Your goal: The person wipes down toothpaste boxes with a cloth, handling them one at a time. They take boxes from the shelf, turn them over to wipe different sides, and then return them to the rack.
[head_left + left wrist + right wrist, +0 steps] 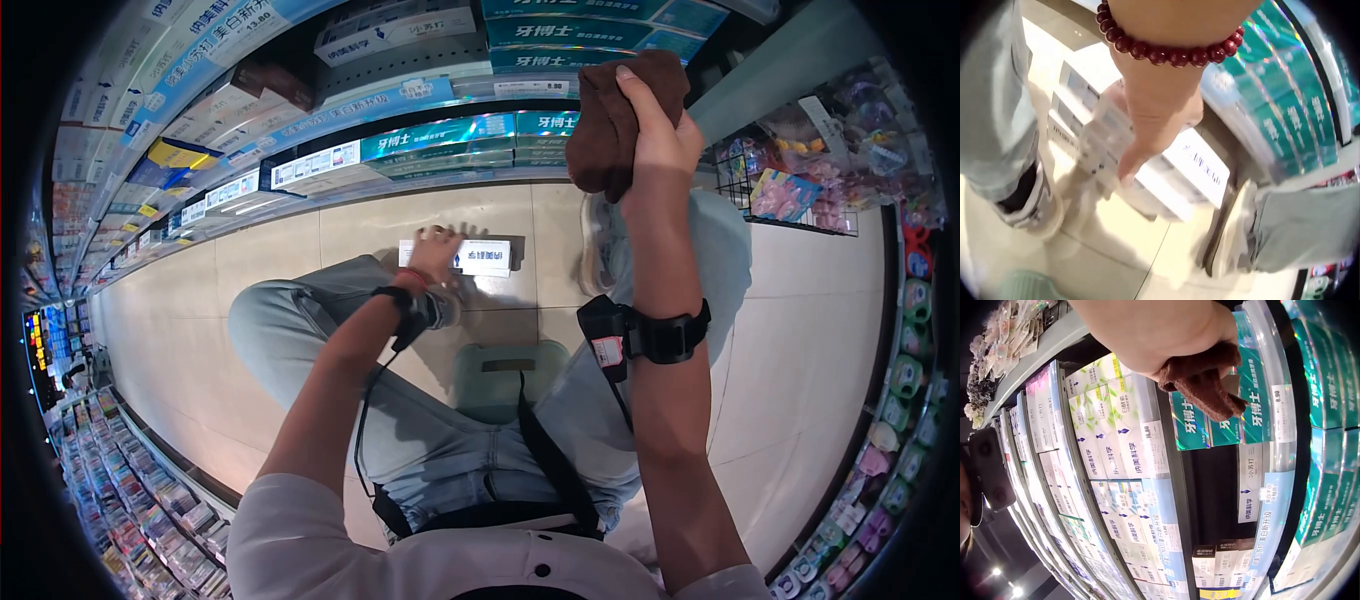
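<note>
My left hand (436, 256) is over the left part of white toothpaste boxes (488, 258) low over the tiled floor between my feet. Its fingers are spread in the head view. The left wrist view is blurred; there the thumb comes down along the near side of the boxes (1200, 164), and the other fingertips are hidden. My right hand (668, 140) is raised at the shelf front and grips a bunched brown cloth (603, 130), thumb lying on top. In the right wrist view the cloth (1207, 387) overlaps green toothpaste boxes (1254, 394).
Shelves of toothpaste boxes (440, 135) run ahead and to the left, with a dark gap between boxes (1213, 487). A pale green stool (500, 375) is beneath me. A wire basket with pink packets (790, 195) hangs at the right. Goods line the right edge.
</note>
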Motion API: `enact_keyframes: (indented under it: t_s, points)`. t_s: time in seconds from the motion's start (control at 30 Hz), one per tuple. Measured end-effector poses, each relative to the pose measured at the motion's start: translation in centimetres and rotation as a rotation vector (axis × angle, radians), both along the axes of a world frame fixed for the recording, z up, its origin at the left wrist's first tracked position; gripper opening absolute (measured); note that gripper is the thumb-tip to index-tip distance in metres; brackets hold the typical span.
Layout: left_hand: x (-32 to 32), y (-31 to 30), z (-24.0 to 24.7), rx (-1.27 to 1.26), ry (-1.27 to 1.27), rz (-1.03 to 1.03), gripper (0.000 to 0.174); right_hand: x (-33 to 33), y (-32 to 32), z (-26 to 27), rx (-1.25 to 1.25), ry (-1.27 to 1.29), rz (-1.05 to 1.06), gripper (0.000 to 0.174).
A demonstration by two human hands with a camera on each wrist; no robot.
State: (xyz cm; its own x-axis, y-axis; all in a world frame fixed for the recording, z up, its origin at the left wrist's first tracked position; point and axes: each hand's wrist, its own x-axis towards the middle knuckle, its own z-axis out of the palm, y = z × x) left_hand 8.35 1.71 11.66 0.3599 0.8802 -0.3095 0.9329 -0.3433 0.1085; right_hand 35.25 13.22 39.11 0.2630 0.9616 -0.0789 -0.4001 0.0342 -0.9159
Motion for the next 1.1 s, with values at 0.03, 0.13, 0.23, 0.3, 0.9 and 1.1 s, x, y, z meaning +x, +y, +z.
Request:
enact_keyframes:
  t_s: [0.03, 0.13, 0.23, 0.3, 0.9, 1.1]
  points:
    - [1.0, -0.3, -0.6, 0.022, -0.050, -0.016, 0.073, 0.0, 0.0, 0.0, -0.013, -0.009, -0.003, 0.036]
    - [3.3, -0.3, -1.2, 0.018, -0.090, -0.024, 0.057, 0.1, 0.0, 0.0, -0.004, -0.029, -0.015, 0.036]
    - [3.9, -0.7, -2.5, 0.032, -0.054, -0.031, 0.052, 0.2, 0.0, -0.1, 0.022, -0.012, 0.001, 0.036]
    - [3.9, -0.5, -2.4, -0.010, -0.047, -0.004, 0.053, 0.1, 0.1, 0.1, 0.030, 0.000, 0.018, 0.036]
    - [3.3, 0.2, 0.8, 0.146, -0.155, -0.048, 0.064, -0.6, -1.7, 3.8, 0.192, 0.088, 0.381, 0.055]
    - [3.7, 0.9, 15.8, 0.110, -0.322, -0.031, 0.048, 1.2, -2.1, 3.0, 0.486, 0.473, 0.794, 0.070]
